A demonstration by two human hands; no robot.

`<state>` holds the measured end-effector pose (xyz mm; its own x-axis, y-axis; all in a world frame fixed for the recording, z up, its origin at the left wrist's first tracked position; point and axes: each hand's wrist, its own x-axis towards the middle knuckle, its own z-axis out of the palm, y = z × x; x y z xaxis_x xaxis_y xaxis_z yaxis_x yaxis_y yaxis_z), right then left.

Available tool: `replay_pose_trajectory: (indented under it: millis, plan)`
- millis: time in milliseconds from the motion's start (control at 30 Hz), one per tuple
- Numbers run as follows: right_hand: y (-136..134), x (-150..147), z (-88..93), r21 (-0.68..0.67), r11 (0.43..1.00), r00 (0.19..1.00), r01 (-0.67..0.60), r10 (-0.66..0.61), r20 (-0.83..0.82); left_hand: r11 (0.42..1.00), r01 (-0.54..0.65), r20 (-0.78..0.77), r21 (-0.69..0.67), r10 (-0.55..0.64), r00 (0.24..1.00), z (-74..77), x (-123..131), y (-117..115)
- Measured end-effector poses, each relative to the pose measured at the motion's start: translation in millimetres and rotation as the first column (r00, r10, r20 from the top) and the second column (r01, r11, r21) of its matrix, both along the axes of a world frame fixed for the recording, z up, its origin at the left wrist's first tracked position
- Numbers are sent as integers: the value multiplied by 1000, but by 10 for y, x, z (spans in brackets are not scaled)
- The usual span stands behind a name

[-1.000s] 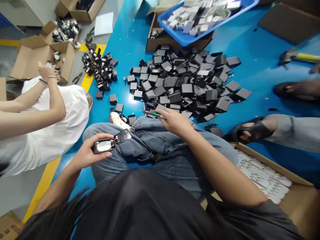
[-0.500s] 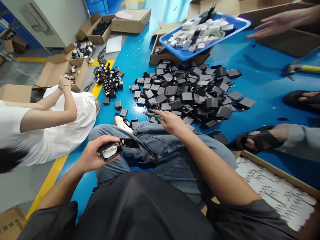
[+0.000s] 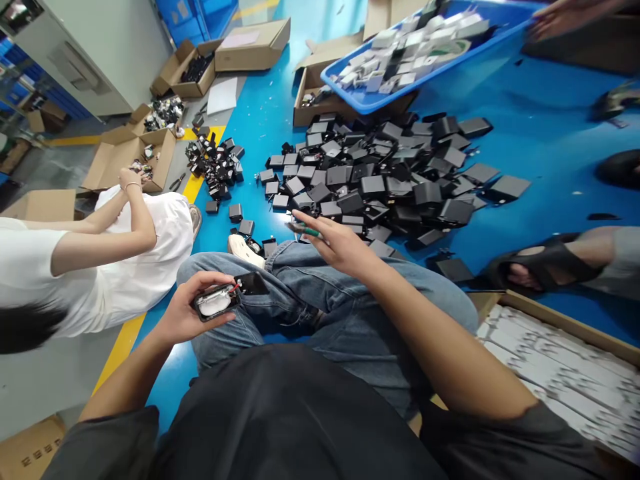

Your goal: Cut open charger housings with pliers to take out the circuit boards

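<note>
fingers (image 3: 203, 280) of left hand (image 3: 180, 317) clasp opened device (image 3: 225, 298), long axis left-right

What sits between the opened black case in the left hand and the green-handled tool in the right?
Head view: the person's bent knee in blue jeans fills the stretch; case and tool are apart.

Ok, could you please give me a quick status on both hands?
Left hand holds opened black unit. Right hand holds green-handled tool. Black casing pile just beyond.
</note>
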<state>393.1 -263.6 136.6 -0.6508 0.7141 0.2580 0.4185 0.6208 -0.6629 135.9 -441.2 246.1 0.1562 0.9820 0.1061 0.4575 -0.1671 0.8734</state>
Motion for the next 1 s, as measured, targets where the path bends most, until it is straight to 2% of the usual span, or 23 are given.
replay_pose_trajectory:
  millis: [100,333,433,567,667,833,1000]
  plan:
    - [-75,26,73,11,997,996,-76,77,-44,999,10,-31,32,-9,999,-2,2,-10]
    - [-130,67,182,63,995,993,-80,85,-79,999,26,-85,45,-22,996,12,39,0]
    - [-176,99,230,144,987,985,-77,98,-142,999,31,-95,41,-27,995,17,76,21]
    - [-233,163,286,262,965,978,-10,64,-200,1000,12,-112,8,-11,994,26,122,33]
    - [-251,208,323,349,937,977,18,58,-206,1000,-3,-135,-4,3,991,34,159,44]
    - [-285,241,372,516,856,979,27,82,-188,999,-23,-142,-25,19,990,42,232,68]
    - [-344,228,379,581,813,982,44,70,-173,998,-43,-161,-35,37,986,34,267,84]
